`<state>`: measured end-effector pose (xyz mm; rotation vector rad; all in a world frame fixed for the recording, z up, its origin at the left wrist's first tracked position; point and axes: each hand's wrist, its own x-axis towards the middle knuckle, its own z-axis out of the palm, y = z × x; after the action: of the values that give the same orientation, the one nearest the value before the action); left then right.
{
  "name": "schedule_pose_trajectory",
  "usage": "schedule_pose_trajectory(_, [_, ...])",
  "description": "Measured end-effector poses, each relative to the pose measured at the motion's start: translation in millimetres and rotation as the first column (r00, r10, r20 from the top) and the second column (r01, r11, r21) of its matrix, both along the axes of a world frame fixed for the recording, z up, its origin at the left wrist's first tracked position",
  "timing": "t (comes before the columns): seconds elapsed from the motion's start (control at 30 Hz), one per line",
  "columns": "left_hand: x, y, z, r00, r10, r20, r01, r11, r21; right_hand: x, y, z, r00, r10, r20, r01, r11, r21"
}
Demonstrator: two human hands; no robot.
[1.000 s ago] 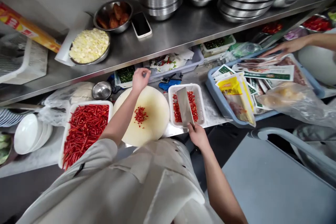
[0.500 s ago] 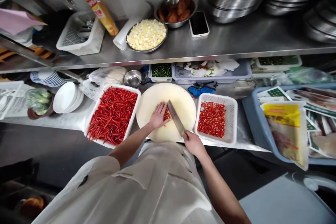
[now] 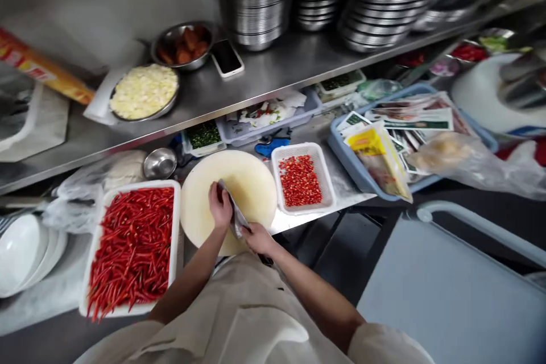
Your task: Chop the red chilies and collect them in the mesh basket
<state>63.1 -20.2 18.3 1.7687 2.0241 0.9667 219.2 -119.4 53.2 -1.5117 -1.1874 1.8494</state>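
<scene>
A cleaver (image 3: 239,214) is held over the round cutting board (image 3: 200,193), its blade tilted up. My right hand (image 3: 257,238) is wrapped round its handle at the board's near edge. My left hand (image 3: 220,206) is at the blade's left side, fingers bent against it; anything between palm and blade is hidden. Left of the board is a white tray of whole red chilies (image 3: 134,244). On the right, a white basket (image 3: 327,190) holds chopped red chilies (image 3: 300,180).
A blue bin (image 3: 356,168) of packets stands to the right. Behind the board are a small metal bowl (image 3: 160,164) and a tray of chopped greens (image 3: 203,135). A steel shelf (image 3: 273,71) runs above, with stacked metal bowls and a phone (image 3: 227,58).
The view has swung right. The cleaver has come up beside my left hand, which has gone from lying flat over chopped chili to bending at the blade. The chopped chili on the board no longer shows.
</scene>
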Motion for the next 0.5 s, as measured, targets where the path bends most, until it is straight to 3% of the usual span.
schedule_pose_trajectory(0.1, [43, 24, 28.9, 0.995, -0.096, -0.02, 0.098, 0.991, 0.09, 30, 6, 9.2, 0.995, -0.097, 0.006, 0.097, 0.993, 0.064])
schedule_pose_trajectory(0.2, [120, 42, 52.8, 0.954, -0.3, -0.024, 0.301, 0.943, 0.142, 85, 6, 22.5, 0.96, -0.274, 0.05, 0.266, 0.955, 0.127])
schedule_pose_trajectory(0.27, [171, 49, 56.5, 0.895, -0.446, -0.016, 0.443, 0.884, 0.147, 126, 5, 32.1, 0.925, -0.368, 0.093, 0.351, 0.923, 0.157])
schedule_pose_trajectory(0.37, [222, 50, 43.2, 0.722, -0.69, -0.061, 0.692, 0.718, 0.069, 182, -2, 43.3, 0.852, -0.485, 0.196, 0.45, 0.871, 0.198])
schedule_pose_trajectory(0.47, [230, 46, 22.0, 0.438, -0.893, -0.106, 0.886, 0.448, -0.115, 221, -18, 45.3, 0.762, -0.569, 0.31, 0.524, 0.822, 0.223])
schedule_pose_trajectory(0.5, [225, 45, 16.9, 0.392, -0.914, -0.103, 0.903, 0.404, -0.149, 230, -24, 43.7, 0.732, -0.59, 0.34, 0.544, 0.807, 0.23])
